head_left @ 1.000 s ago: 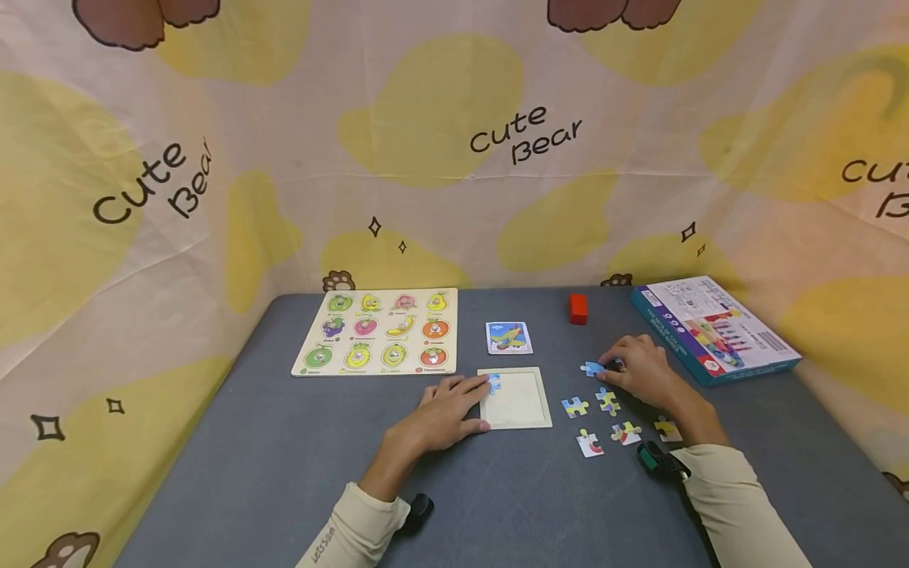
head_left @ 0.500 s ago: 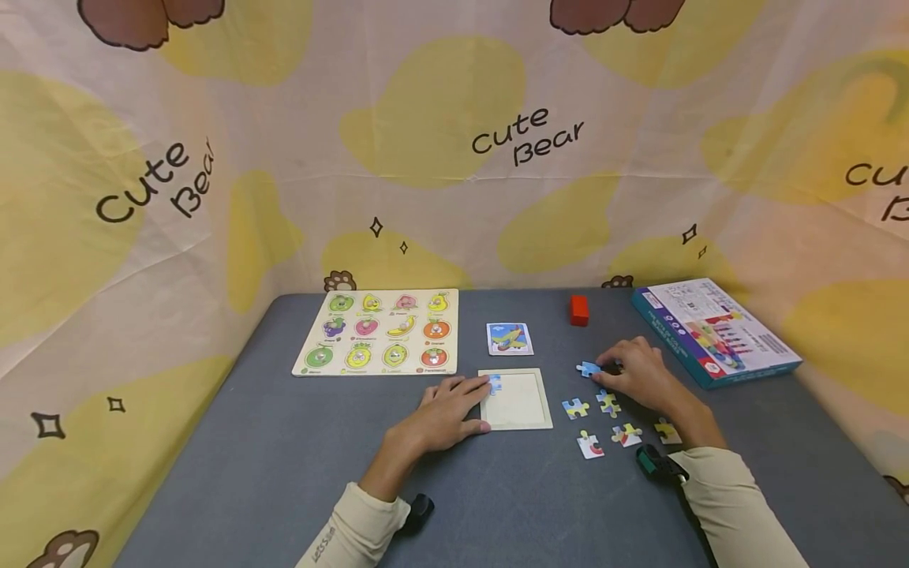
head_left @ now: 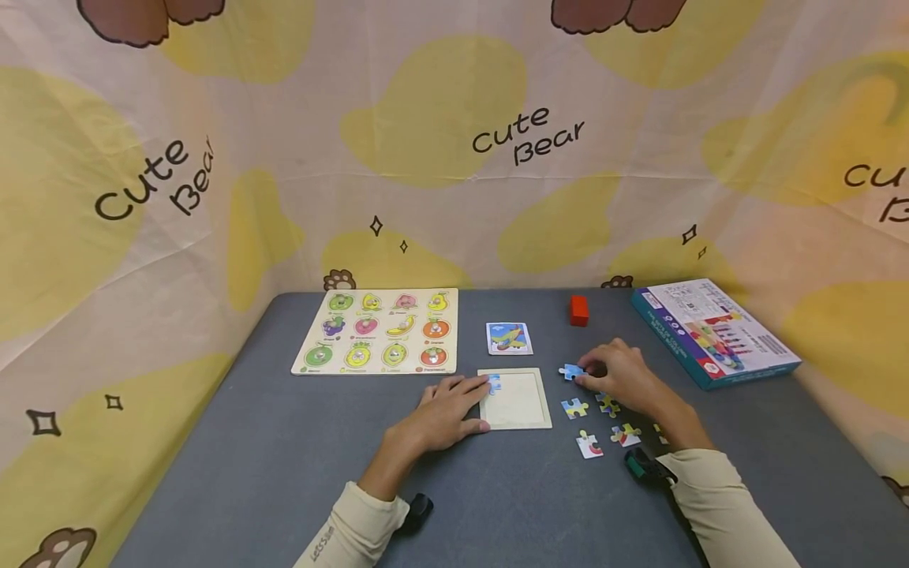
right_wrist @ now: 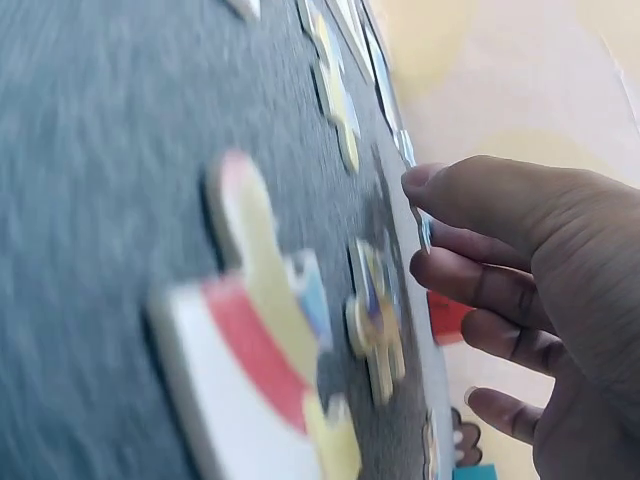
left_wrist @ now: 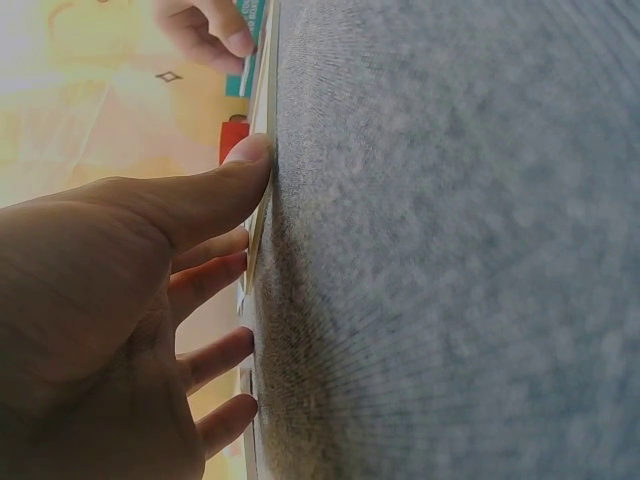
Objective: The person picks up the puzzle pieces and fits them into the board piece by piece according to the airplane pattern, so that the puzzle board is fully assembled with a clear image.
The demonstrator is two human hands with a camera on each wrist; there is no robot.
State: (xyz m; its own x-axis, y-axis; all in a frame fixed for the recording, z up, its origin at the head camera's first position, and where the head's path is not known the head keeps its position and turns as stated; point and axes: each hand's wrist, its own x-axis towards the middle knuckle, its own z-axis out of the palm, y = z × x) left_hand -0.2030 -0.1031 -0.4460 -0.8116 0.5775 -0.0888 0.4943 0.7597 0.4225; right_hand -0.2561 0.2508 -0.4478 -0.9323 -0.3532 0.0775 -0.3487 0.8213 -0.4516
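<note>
My right hand [head_left: 619, 380] pinches a blue jigsaw puzzle piece [head_left: 570, 371] between thumb and fingertips, to the right of the wooden puzzle frame [head_left: 521, 409]. The right wrist view shows this piece edge-on at the fingertips. Another blue piece [head_left: 495, 383] lies in the frame's far left corner. My left hand [head_left: 442, 416] rests at the frame's left side, its fingers extended over the edge and its thumb at the near corner. Under and near my right hand lie several loose pieces, among them a white and red one [head_left: 589, 444] and a yellow and blue one [head_left: 574, 408].
A fruit picture board [head_left: 379, 331] lies at the back left. Behind the frame is a small airplane picture card [head_left: 509, 338]. A red block [head_left: 578, 310] stands farther back, and a flat teal box [head_left: 717, 331] lies at the right. Printed cloth walls border the table.
My right hand has moved left with the blue puzzle piece, closer to the frame. My left hand stays where it was.
</note>
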